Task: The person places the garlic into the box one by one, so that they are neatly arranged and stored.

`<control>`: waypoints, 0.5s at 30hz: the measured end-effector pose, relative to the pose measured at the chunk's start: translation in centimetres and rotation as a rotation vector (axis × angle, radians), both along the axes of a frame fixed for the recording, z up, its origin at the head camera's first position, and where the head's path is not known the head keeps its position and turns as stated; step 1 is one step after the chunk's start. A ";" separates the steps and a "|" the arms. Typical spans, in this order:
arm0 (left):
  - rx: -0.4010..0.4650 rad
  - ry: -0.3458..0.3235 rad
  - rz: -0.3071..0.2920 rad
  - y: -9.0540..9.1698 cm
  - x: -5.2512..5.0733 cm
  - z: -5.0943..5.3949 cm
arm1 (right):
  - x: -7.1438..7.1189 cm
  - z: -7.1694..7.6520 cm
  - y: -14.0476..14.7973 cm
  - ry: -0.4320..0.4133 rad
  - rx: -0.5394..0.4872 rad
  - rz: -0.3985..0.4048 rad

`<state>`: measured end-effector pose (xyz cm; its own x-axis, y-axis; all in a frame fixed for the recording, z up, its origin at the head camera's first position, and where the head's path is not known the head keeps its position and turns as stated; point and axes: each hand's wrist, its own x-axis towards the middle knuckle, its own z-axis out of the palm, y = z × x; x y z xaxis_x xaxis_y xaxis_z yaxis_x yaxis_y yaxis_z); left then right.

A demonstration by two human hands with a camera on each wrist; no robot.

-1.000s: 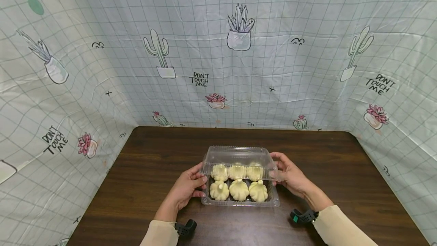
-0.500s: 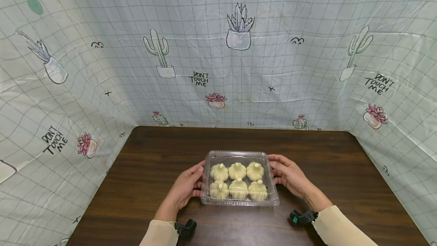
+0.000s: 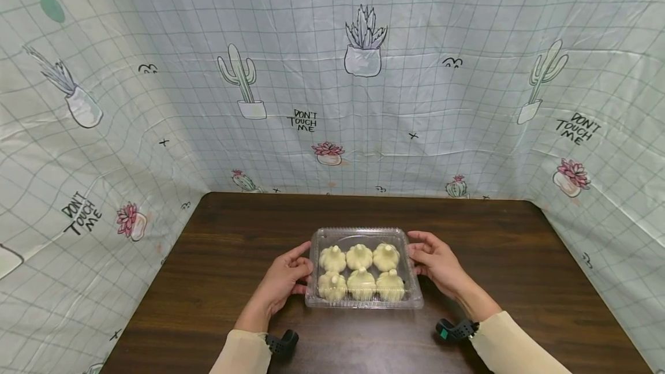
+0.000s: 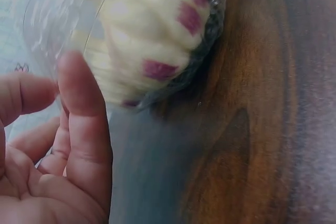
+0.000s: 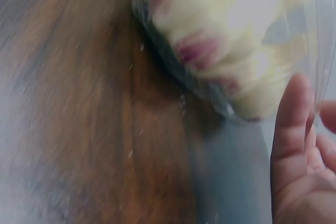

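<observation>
In the head view, a clear plastic clamshell container (image 3: 363, 304) with its lid down is near the middle of the table. Two rows of pale, garlic-bulb-shaped pieces (image 3: 359, 257) show through the lid; purple patches mark them in both wrist views. My left hand (image 3: 283, 277) grips the container's left side, thumb and fingers at its edge. At the opposite side, my right hand (image 3: 440, 263) holds the right edge the same way. Some fingertips are hidden by the container. Whether its base touches the table is hard to tell.
The dark wooden table (image 3: 234, 235) extends around the container on every side. A gridded curtain (image 3: 291, 27) printed with cacti stands behind the table and along both sides. Black wristbands (image 3: 282, 344) are on both wrists.
The container's lid, raised and tilted a second ago, came down over the pieces. Since then the container and both hands have shifted slightly away and left.
</observation>
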<state>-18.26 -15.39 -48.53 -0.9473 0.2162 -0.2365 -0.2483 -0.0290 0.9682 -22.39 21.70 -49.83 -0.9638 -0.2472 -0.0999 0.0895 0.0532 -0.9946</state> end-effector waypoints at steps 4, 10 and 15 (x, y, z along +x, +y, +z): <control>-0.044 0.030 0.048 0.3 -0.4 0.2 | -0.1 0.4 -0.4 -0.062 0.032 -0.038; -0.057 0.049 0.107 0.6 -0.7 0.5 | 0.9 0.8 -0.4 -0.190 0.054 -0.018; -0.052 0.060 0.129 0.7 -0.9 0.5 | 2.3 1.0 0.0 -0.249 0.048 0.049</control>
